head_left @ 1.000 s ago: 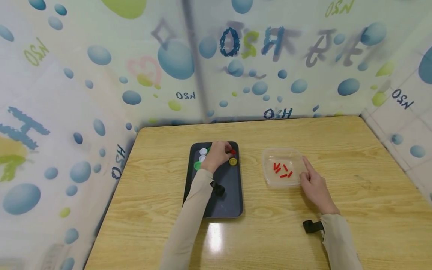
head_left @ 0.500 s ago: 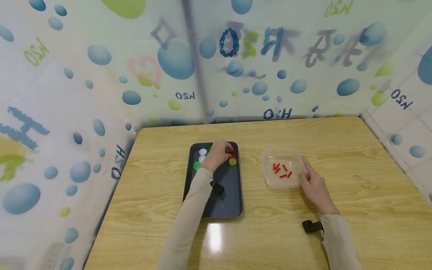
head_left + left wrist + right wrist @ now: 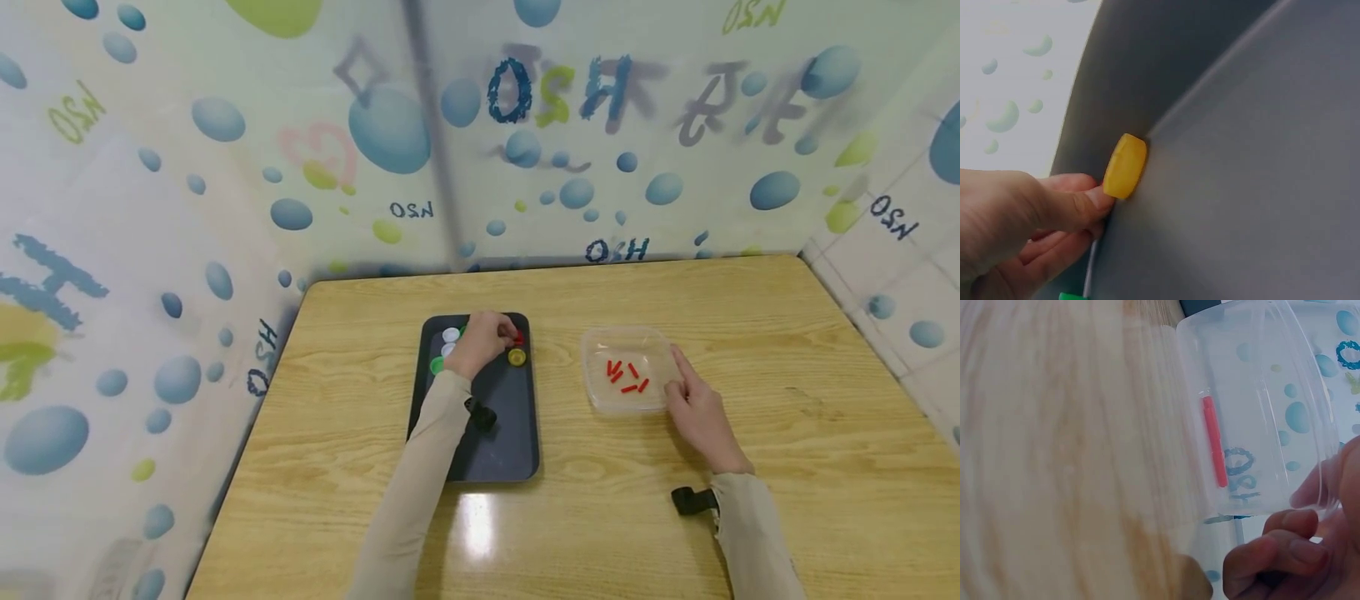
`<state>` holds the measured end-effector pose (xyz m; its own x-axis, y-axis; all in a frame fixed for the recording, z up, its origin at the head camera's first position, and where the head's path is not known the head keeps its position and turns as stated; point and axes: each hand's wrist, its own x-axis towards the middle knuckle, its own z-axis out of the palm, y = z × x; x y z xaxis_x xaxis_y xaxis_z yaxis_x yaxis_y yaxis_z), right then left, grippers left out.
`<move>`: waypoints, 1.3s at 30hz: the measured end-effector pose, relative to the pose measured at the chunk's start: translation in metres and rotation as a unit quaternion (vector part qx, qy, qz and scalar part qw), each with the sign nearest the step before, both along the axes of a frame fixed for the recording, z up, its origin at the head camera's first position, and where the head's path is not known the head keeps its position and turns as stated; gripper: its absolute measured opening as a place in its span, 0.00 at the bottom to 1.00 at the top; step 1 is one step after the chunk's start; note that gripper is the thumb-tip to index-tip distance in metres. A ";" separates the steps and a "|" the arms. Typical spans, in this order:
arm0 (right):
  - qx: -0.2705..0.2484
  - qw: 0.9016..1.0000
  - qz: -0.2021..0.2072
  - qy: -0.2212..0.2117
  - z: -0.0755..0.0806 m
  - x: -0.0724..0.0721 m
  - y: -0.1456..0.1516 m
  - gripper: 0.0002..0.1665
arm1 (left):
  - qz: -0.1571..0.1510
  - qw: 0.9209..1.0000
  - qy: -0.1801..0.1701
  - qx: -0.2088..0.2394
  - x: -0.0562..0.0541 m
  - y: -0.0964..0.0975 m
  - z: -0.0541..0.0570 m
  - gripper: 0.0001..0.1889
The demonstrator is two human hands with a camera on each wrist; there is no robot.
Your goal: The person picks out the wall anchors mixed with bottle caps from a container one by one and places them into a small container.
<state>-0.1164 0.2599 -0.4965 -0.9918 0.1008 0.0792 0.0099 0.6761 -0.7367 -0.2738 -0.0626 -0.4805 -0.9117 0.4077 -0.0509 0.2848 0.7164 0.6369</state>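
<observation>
In the head view, my left hand [image 3: 483, 343] reaches over the far end of a dark tray [image 3: 495, 454]. Its thumb and fingers pinch a small red piece [image 3: 518, 337] near the right rim. Just below lies a yellow bottle cap [image 3: 517, 357]; in the left wrist view this yellow cap [image 3: 1125, 167] overlaps the thumb tip, and the red piece is hidden. My right hand [image 3: 703, 417] holds the right side of a clear plastic container [image 3: 592, 387], index finger along its wall. Several short red sticks [image 3: 628, 389] lie inside; one red stick [image 3: 1214, 441] shows in the right wrist view.
At the tray's left side lie white caps [image 3: 450, 335] and a green cap [image 3: 437, 365], partly beside the left wrist. Both stand on a wooden table [image 3: 600, 517] against a patterned wall [image 3: 480, 217]. Black wrist cameras [image 3: 692, 501] hang off the sleeves.
My left fingers shift slightly at the red piece near the tray's rim. The right hand and the container stay where they were.
</observation>
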 end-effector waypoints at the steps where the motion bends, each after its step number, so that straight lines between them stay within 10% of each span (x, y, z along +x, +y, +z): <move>1: -0.001 1.000 0.000 0.001 0.000 0.000 0.000 0.35 | 0.000 1.000 -0.002 0.002 0.000 0.000 0.001 0.08; 39: 0.000 1.000 -0.002 -0.018 0.003 0.003 -0.003 0.36 | 0.011 0.997 0.009 0.082 0.018 0.021 0.040 0.08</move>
<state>-0.1134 0.2567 -0.4934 -0.9936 0.1051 0.0426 0.0398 0.6755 -0.7363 -0.2561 -0.0413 -0.4408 -0.9210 0.3883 0.0313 0.2822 0.6096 0.7408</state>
